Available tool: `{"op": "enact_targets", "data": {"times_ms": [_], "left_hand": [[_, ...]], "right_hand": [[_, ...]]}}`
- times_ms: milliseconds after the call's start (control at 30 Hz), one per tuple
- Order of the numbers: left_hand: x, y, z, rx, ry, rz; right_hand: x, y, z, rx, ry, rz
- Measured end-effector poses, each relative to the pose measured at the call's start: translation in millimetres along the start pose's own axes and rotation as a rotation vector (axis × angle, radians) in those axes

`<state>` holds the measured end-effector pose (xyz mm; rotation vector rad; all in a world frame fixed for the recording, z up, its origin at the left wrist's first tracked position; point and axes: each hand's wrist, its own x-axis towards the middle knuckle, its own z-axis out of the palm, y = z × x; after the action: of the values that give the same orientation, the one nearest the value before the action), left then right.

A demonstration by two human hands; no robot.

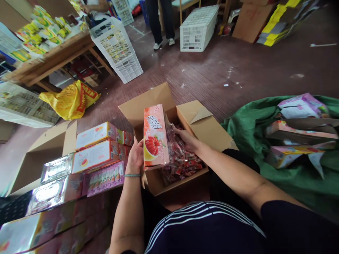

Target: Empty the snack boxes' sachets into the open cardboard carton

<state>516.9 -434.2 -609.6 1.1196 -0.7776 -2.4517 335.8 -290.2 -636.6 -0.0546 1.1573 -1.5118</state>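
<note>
Seen from the head camera, a person in a dark top with white stripes holds a pink fruit-printed box (155, 137) tilted over an open cardboard carton (177, 180), its flaps spread on a dark red floor (196, 74). The left hand (136, 153), a green band at its wrist, is half open and cupped against the box's left side, thumb raised, the other fingers partly hidden. The right hand (186, 139) is curled, fingers bent in on clear plastic (173, 148) at the box's right side; whether they also grip the box itself cannot be told. Small red-wrapped packets (189, 162) fill the carton below. At left lie white-and-orange boxes (92, 157), shiny silver packs (49, 190) and a purple tray pack (106, 179), near another open carton (39, 165). At right, torn-open boxes (299, 155) rest on a green sheet (246, 123). Farther back, a yellow plastic bag (67, 100) lies near a wooden table (60, 58) heaped with yellow-and-green packs (39, 31); a person in dark trousers (155, 21) stands between stacked white crates (116, 49) and another white crate (197, 31).
</note>
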Motion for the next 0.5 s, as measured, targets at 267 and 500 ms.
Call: {"op": "enact_targets", "data": {"times_ms": [267, 500], "left_hand": [[-12.5, -1.7, 16.0, 0.265, 0.021, -0.059], [-2.8, 24.0, -20.1, 0.576, 0.296, 0.05]], "right_hand": [[-48.5, -49.7, -23.8, -0.11, 0.1, -0.498], [-141.1, -164.4, -169.7, -0.549, 1.156, -0.758]]}}
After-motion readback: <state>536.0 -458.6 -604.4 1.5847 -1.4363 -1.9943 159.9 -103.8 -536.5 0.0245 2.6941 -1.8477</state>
